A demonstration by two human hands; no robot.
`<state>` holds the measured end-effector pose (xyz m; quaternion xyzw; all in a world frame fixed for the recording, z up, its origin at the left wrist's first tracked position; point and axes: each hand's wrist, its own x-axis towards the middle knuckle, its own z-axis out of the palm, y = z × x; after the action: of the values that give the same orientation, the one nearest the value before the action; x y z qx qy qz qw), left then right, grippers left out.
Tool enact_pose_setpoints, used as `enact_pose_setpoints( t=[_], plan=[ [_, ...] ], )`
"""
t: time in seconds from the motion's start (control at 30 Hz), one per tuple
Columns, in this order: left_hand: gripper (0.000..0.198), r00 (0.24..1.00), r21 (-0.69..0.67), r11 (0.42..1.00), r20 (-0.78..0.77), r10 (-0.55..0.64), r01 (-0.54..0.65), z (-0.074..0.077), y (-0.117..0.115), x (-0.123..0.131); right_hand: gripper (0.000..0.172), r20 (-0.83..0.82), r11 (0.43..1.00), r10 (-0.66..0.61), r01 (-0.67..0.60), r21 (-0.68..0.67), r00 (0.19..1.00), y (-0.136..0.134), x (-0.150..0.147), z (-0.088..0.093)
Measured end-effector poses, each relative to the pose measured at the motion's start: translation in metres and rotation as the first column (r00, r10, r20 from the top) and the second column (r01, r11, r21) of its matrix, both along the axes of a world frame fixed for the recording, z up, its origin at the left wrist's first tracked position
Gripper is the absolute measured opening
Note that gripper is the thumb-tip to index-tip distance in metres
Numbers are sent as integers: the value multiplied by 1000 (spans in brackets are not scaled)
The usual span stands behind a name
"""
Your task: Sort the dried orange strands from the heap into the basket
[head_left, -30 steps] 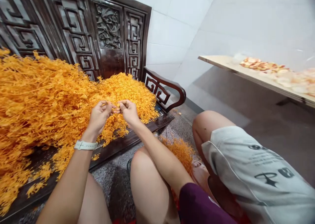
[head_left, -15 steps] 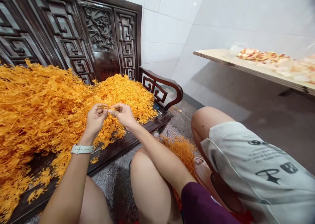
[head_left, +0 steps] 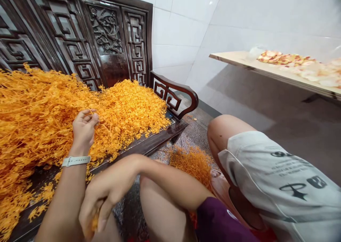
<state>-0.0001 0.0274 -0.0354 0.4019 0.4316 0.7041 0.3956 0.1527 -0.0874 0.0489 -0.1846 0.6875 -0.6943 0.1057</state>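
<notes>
A large heap of orange branched, plastic-looking pieces (head_left: 39, 110) covers the seat of a dark wooden bench. My left hand (head_left: 84, 127), with a pale watch band on its wrist, is at the front of the heap, thumb and fingers pinched on a thin orange strand (head_left: 92, 111). Low in the view, nearer to me, my right hand (head_left: 109, 190) points downward with curled fingers. Between them shows a small orange piece (head_left: 95, 221), partly hidden by the fingers. A finer mound of short orange pieces (head_left: 135, 107) lies towards the armrest.
The carved bench back (head_left: 106, 32) and curved armrest (head_left: 189, 100) bound the heap. An orange tangle (head_left: 191, 164) lies on the speckled floor by my knees. At right, a wooden board (head_left: 231, 59) bears red-and-cream pieces (head_left: 287, 60). Someone's leg in pale shorts (head_left: 255, 157) is at right.
My hands have parted. The right swung down towards me with a small orange piece, while the left shifted left over the heap, still pinching.
</notes>
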Motion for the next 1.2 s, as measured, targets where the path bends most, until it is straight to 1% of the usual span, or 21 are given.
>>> enact_pose_setpoints(
  t=[0.03, 0.07, 0.1, 0.13, 0.17, 0.2, 0.23, 0.27, 0.33, 0.37, 0.43, 0.53, 0.57, 0.67, 0.73, 0.8, 0.9, 1.0, 1.07, 1.13, 1.2],
  plan=[
    [54, 1000, -13, 1000, 18, -17, 17, 2, -2, 1, 1, -24, 980, -170, 166, -113, 985, 5, 3, -2],
    [51, 999, -25, 999, 31, -32, 33, 4, -4, 2, 9, -35, 887, -408, 387, -253, 912, 13, 7, -3],
    [47, 998, -30, 998, 40, -51, 52, 6, -7, 4, 18, -5, 710, -632, 576, -404, 775, 23, 12, -4],
    [43, 997, -28, 997, 44, -70, 71, 7, -8, 7, 26, 75, 482, -791, 694, -535, 607, 33, 17, -5],
    [41, 995, -21, 996, 44, -87, 88, 8, -10, 9, 33, 191, 243, -875, 744, -622, 445, 43, 21, -6],
    [40, 994, -10, 995, 39, -97, 98, 9, -11, 11, 38, 317, 38, -893, 757, -653, 319, 52, 24, -8],
    [40, 994, -3, 995, 27, -102, 102, 10, -12, 14, 39, 429, -103, -872, 767, -633, 237, 60, 27, -10],
    [41, 995, -8, 995, 6, -103, 103, 11, -12, 16, 37, 510, -187, -842, 790, -584, 178, 65, 29, -12],
    [45, 993, -31, 994, -44, -108, 107, 14, -13, 22, 28, 556, -267, -830, 843, -467, 45, 72, 32, -17],
    [46, 991, -41, 992, -67, -118, 115, 15, -14, 25, 26, 526, -289, -850, 864, -413, -33, 74, 32, -20],
    [46, 982, -49, 988, -117, -149, 144, 17, -16, 32, 31, 399, -295, -904, 897, -328, -152, 76, 33, -24],
    [40, 952, -37, 977, -220, -213, 210, 18, -20, 39, 39, 239, -256, -950, 938, -234, -200, 79, 32, -27],
    [37, 938, -31, 972, -255, -233, 233, 19, -22, 40, 39, 213, -262, -953, 940, -218, -216, 80, 31, -28],
    [30, 889, -13, 950, -350, -296, 312, 23, -28, 39, 42, 162, -345, -935, 918, -197, -316, 84, 32, -31],
    [26, 856, 11, 931, -399, -329, 364, 26, -30, 37, 45, 120, -363, -930, 915, -174, -346, 87, 34, -33],
    [35, 839, 45, 925, -439, -321, 377, 29, -31, 36, 43, 73, -331, -943, 932, -147, -324, 90, 36, -36],
    [48, 859, 60, 949, -446, -253, 310, 27, -28, 35, 28, 5, -283, -958, 947, -150, -285, 94, 38, -40],
    [40, 904, 64, 969, -379, -198, 240, 22, -23, 36, 24, -50, -259, -962, 953, -155, -270, 97, 38, -43],
    [35, 935, 93, 976, -320, -156, 194, 19, -19, 37, 23, -103, -222, -966, 966, -130, -235, 96, 37, -42],
    [32, 969, 119, 983, -221, -108, 137, 16, -14, 37, 18, -201, -121, -970, 990, -74, -134, 89, 35, -37],
    [33, 993, 104, 992, -103, -55, 65, 14, -9, 35, 11, -319, 60, -946, 998, 28, 66, 76, 33, -28]
  ],
)
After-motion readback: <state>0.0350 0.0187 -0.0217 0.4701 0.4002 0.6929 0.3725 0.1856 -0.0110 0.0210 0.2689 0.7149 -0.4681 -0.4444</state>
